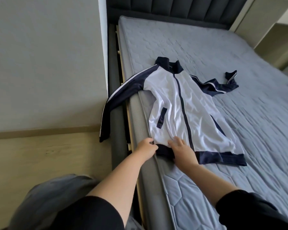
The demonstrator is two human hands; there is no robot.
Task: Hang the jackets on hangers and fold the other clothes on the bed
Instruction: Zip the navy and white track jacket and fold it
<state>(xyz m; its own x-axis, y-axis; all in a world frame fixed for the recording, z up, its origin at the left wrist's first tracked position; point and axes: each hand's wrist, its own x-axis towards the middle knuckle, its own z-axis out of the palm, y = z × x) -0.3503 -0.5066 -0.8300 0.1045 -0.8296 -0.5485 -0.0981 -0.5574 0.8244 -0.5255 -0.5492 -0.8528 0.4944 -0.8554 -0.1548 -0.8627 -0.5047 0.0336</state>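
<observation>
A white-and-navy track jacket [183, 103], zipped shut, lies front-up across the left edge of the bed [239, 67] at the centre of the frame. One sleeve hangs over the bed frame at centre left; the other trails toward the upper right. Left hand [146, 149] pinches the navy hem at its left corner, fingers curled around the cloth. Right hand [181, 150] rests spread and flat on the hem just beside it, gripping nothing. The glossy fabric looks light, limp and slippery, likely to slide off a hanger; the ribbed hem, collar and shoulders probably offer firmer holds. No hanger is visible.
</observation>
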